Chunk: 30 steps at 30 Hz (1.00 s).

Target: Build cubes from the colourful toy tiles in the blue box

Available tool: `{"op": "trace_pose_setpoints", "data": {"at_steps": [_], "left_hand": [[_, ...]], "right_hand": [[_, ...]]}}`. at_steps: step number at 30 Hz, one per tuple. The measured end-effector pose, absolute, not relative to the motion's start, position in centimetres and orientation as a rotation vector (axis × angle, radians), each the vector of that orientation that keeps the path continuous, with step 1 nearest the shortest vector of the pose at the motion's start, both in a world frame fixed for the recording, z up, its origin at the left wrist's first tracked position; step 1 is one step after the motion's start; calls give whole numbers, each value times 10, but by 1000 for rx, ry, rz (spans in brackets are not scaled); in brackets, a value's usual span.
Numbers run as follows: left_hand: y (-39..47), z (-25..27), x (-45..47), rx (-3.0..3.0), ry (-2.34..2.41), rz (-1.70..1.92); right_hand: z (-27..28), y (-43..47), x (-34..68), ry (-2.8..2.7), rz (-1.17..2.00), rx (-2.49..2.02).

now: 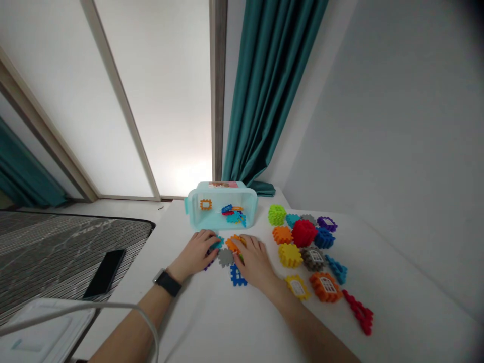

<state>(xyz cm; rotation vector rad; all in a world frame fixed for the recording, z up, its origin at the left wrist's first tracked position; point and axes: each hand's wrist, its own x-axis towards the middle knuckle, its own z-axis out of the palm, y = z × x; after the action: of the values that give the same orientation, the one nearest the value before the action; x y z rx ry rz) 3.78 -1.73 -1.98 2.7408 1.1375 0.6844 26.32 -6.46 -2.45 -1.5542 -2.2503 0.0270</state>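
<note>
A small group of flat toothed plastic building pieces lies on the white table in front of me. My left hand (196,253) curls its fingers on a teal building piece (218,243), and a purple piece (208,265) shows below its fingertips. From the right, my right hand (254,261) bends its fingers over an orange building piece (231,244). Between the hands lies a grey piece (226,257). A blue window piece (238,276) sits just under the right hand, which partly covers a green bit.
A light teal plastic bin (192,217) with several loose pieces stands behind my hands. Stacks of coloured pieces, including a red stack (304,233), spread over the right side of the table (204,322). A white cable (113,305) arcs at lower left, near a black phone (105,274).
</note>
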Motion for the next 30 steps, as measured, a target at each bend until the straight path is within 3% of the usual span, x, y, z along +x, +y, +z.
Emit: {"op": "trace_pose_setpoints", "data": {"at_steps": [20,30], "left_hand": [[-11,-25,41,2650,1111,770],[-8,-27,43,2575,1010,867]], "right_hand": [[-37,-61,268,-2139,161,-1436],[-36,-54,272,-2054,391,-1417]]}}
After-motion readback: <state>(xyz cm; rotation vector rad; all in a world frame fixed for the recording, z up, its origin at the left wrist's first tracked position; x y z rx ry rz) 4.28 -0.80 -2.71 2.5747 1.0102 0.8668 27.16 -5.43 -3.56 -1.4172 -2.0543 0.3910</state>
